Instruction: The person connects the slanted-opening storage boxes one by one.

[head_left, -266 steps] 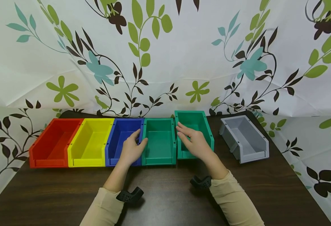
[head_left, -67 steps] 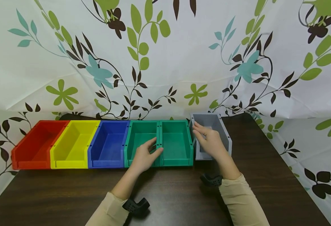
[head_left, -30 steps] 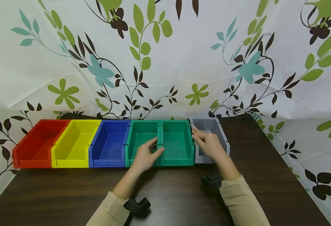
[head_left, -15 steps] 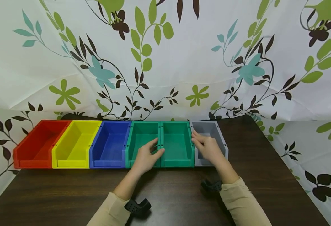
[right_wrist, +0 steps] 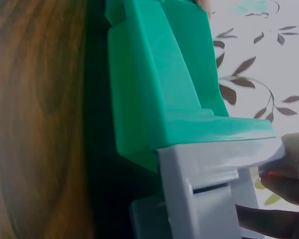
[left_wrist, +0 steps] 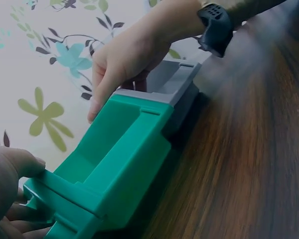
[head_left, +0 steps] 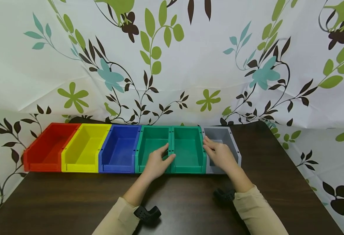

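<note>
Right hand has pushed grey bin flush against green bin.

Head view: high, looking forward and down over whole table. Wrist views: low, close, from either side. Shared by all: right-hand green bin against grey bin.

A dark wood-grain desk carries six open plastic bins side by side in a touching row along its far edge: from the left end a red bin, yellow bin, blue bin, two green bins and a grey bin.
</note>
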The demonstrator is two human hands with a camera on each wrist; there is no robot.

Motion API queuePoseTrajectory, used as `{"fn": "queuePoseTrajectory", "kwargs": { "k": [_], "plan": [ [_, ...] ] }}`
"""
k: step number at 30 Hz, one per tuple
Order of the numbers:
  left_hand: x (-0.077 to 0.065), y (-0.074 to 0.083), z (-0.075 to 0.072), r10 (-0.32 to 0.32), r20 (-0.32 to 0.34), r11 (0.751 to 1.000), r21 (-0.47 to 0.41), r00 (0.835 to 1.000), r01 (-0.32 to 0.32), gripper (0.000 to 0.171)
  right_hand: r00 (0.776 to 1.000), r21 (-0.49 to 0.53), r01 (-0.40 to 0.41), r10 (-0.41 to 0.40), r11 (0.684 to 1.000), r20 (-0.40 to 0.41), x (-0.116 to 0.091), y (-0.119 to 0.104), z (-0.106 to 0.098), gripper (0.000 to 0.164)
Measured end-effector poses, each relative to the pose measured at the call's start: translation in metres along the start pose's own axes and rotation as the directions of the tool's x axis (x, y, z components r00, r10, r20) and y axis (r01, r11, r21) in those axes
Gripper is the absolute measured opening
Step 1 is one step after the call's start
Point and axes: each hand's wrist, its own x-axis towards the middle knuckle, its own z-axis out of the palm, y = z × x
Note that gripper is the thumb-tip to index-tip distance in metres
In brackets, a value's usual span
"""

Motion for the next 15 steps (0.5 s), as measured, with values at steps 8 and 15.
{"fn": "queuePoseTrajectory", "kwargs": {
  "k": [8,15],
  "plan": [
    [0.015,0.019,0.032,0.009,0.041,1.0,-0.012,0.999,-0.008,0.058,0.997,-0.088,-0.08,0.08,0.993,0.007,-0.003,0.023,-0.023,0.038],
    [0.028,0.031,0.054,0.022,0.161,0.999,0.034,0.987,-0.027,0.064,0.991,-0.203,-0.121,0.129,0.972,0.028,-0.004,0.041,-0.046,0.039]
  ]
}}
